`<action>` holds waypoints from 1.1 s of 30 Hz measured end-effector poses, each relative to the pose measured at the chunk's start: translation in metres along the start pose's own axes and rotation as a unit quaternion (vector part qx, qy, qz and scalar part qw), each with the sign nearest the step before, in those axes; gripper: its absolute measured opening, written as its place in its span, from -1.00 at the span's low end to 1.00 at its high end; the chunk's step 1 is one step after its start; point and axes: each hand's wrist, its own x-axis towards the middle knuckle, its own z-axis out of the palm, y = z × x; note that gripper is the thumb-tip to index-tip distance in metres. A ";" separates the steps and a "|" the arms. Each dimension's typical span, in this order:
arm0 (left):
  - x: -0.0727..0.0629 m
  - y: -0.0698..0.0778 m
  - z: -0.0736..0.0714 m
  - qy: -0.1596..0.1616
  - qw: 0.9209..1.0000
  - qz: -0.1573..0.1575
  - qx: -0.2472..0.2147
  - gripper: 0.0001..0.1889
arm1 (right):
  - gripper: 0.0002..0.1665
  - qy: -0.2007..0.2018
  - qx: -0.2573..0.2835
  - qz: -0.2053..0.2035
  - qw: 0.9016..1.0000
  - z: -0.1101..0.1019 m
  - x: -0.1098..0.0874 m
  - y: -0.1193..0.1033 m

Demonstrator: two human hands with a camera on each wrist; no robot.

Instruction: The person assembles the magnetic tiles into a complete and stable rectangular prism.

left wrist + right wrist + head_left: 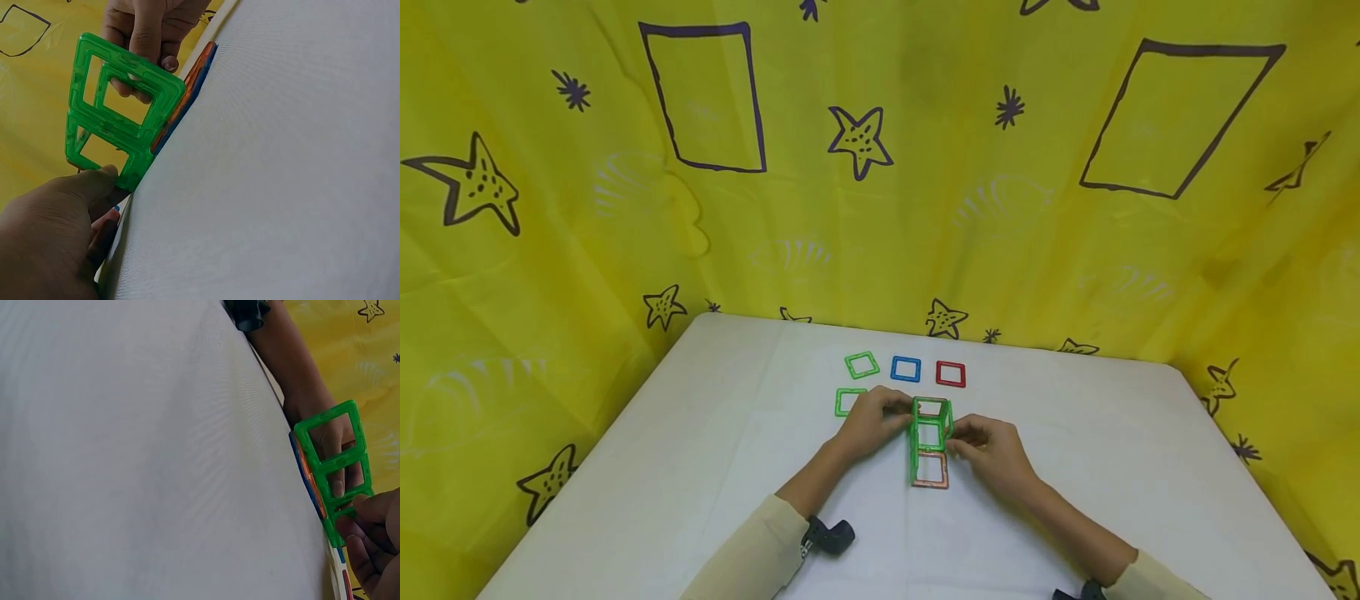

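Observation:
A small structure of square-framed magnetic tiles stands on the white table, between my two hands. Its upright green tiles [125, 81] form walls, and an orange tile [932, 485] lies flat at the near end, with blue showing along its underside in the wrist views. My left hand [871, 423] pinches the far end of the left green wall, thumb on its outer face. From the other side, my right hand [996, 454] pinches the right green tile [359, 478] between thumb and fingers. The right fingertips are partly hidden behind the frame.
Behind the structure lie a green tile [862, 365], a blue tile [906, 359] and a red tile [951, 384] in a row. Another green tile [840, 403] lies partly behind my left hand. A yellow patterned curtain [917, 233] surrounds the white table [737, 400].

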 end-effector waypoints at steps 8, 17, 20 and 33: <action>0.001 0.001 -0.001 0.001 1.000 0.015 0.001 -0.76 | -0.85 -0.007 -0.008 -0.012 1.000 0.001 -0.001 -0.001; 0.001 0.000 -0.001 0.003 1.000 0.016 0.003 -0.76 | -0.83 -0.018 -0.012 -0.013 1.000 0.000 0.001 -0.002; 0.001 0.000 -0.001 0.005 1.000 0.015 0.004 -0.75 | -0.82 -0.019 -0.017 -0.016 1.000 0.000 0.002 -0.002; 0.002 0.000 -0.001 0.002 1.000 0.010 0.007 -0.75 | -0.81 -0.026 -0.017 -0.016 0.999 0.000 0.001 -0.002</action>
